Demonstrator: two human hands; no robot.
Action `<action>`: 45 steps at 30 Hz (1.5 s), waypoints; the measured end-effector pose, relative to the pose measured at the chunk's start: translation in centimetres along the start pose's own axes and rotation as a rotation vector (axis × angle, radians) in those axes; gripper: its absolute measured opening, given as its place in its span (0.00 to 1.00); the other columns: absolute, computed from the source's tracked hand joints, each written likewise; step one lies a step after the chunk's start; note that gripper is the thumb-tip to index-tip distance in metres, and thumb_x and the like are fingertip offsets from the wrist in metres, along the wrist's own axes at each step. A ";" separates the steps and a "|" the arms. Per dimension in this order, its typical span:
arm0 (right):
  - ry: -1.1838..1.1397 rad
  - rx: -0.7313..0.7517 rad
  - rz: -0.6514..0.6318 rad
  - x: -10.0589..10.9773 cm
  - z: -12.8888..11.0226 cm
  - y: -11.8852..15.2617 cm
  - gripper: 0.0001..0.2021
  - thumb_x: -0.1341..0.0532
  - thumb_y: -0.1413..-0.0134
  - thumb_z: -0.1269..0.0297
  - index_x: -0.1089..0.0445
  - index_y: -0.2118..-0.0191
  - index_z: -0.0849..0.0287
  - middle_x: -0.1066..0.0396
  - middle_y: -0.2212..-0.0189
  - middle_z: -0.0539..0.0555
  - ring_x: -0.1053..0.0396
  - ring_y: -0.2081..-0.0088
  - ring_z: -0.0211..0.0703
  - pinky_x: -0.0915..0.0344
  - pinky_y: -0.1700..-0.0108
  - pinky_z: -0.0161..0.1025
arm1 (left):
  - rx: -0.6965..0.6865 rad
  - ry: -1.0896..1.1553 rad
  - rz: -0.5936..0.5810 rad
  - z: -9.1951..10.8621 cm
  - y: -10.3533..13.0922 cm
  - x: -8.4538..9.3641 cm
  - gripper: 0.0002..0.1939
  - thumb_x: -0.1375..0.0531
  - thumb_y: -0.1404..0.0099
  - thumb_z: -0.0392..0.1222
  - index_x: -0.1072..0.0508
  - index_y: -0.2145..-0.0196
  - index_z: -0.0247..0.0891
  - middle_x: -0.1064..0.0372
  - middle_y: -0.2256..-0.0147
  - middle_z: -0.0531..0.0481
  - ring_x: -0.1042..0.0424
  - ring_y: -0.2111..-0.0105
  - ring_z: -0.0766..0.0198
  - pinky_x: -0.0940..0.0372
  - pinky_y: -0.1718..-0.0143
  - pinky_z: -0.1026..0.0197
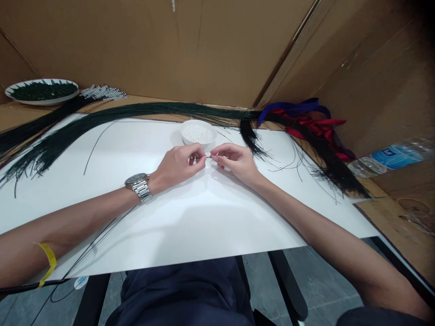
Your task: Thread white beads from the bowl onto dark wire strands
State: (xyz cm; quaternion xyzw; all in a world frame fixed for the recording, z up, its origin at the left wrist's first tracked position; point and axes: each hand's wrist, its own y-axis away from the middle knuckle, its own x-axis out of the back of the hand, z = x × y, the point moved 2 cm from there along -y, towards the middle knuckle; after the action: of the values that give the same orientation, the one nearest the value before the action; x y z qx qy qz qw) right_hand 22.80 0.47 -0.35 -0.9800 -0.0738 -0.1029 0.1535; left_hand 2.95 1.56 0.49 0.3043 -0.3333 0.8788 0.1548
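My left hand [183, 160] and my right hand [234, 160] meet over the white tabletop, thumbs and fingers pinched. Between their fingertips runs a short stretch of a thin dark strand [209, 157], gripped from both sides. Whether a small piece sits on the strand at my right fingertips is too fine to make out. Just behind my hands stands a white bowl [198, 131] holding many tiny white pieces. Thin black strands [105, 233] pass beneath my left forearm and hang over the front edge; where they lead is hidden.
A long dark green strand bundle [146, 110] lies along the back. A black bundle [326, 154], blue ribbon [295, 106], red ribbon [316, 127] and water bottle [390, 156] are at right. Back left are a plate [13, 97] of green pieces and white-tipped strands [103, 92].
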 end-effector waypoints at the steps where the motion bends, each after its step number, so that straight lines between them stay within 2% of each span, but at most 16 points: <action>1: 0.011 0.001 0.004 0.0 0.0 0.0 0.12 0.29 0.51 0.55 0.22 0.65 0.58 0.24 0.69 0.52 0.33 0.74 0.36 0.34 0.74 0.34 | -0.004 0.002 -0.003 0.0 0.0 0.0 0.04 0.41 0.36 0.39 0.29 0.68 0.38 0.28 0.72 0.55 0.33 0.75 0.69 0.40 0.71 0.65; 9: 0.045 0.028 0.022 0.0 0.0 0.1 0.12 0.29 0.51 0.55 0.22 0.64 0.57 0.23 0.66 0.53 0.31 0.70 0.39 0.32 0.72 0.36 | -0.028 -0.003 -0.004 0.0 0.0 0.0 0.03 0.41 0.35 0.37 0.28 0.66 0.38 0.28 0.72 0.55 0.33 0.74 0.69 0.39 0.71 0.65; 15: 0.074 0.086 0.003 -0.2 -0.3 0.2 0.08 0.31 0.47 0.59 0.21 0.64 0.57 0.23 0.65 0.53 0.28 0.67 0.40 0.31 0.67 0.37 | -0.054 -0.028 -0.013 0.2 0.1 0.0 0.04 0.42 0.35 0.37 0.26 0.65 0.39 0.28 0.72 0.55 0.33 0.74 0.69 0.40 0.71 0.65; 19: 0.110 0.048 -0.023 -0.2 -0.3 0.2 0.08 0.32 0.46 0.59 0.21 0.63 0.56 0.22 0.65 0.52 0.28 0.66 0.40 0.31 0.66 0.38 | -0.073 -0.035 -0.014 0.3 0.1 0.0 0.05 0.42 0.34 0.37 0.26 0.66 0.39 0.28 0.72 0.54 0.33 0.73 0.69 0.39 0.71 0.65; 24: 0.144 0.037 -0.032 -0.3 -0.4 0.2 0.07 0.32 0.46 0.60 0.22 0.66 0.57 0.23 0.69 0.51 0.29 0.68 0.39 0.32 0.65 0.38 | -0.049 -0.059 -0.025 0.3 0.1 0.1 0.04 0.41 0.35 0.37 0.26 0.67 0.39 0.29 0.72 0.55 0.34 0.74 0.69 0.40 0.71 0.65; 35: 0.058 0.020 -0.031 -0.1 0.0 0.1 0.11 0.31 0.49 0.56 0.23 0.66 0.59 0.25 0.69 0.52 0.32 0.71 0.37 0.33 0.69 0.35 | -0.042 -0.019 0.005 0.5 0.1 0.1 0.04 0.41 0.34 0.38 0.27 0.67 0.39 0.29 0.72 0.56 0.34 0.74 0.70 0.40 0.71 0.66; 45: 0.018 0.021 -0.035 -0.2 -0.2 0.1 0.11 0.29 0.50 0.57 0.24 0.67 0.59 0.26 0.70 0.51 0.33 0.73 0.35 0.33 0.73 0.32 | -0.080 0.049 0.070 0.6 0.1 0.2 0.03 0.40 0.35 0.36 0.28 0.68 0.38 0.29 0.72 0.56 0.34 0.74 0.71 0.41 0.72 0.67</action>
State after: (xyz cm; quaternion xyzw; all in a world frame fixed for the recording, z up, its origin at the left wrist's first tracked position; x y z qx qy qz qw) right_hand 22.62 0.25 -0.23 -0.9759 -0.0906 -0.1136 0.1626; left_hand 2.98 1.07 0.89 0.2644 -0.3744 0.8770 0.1443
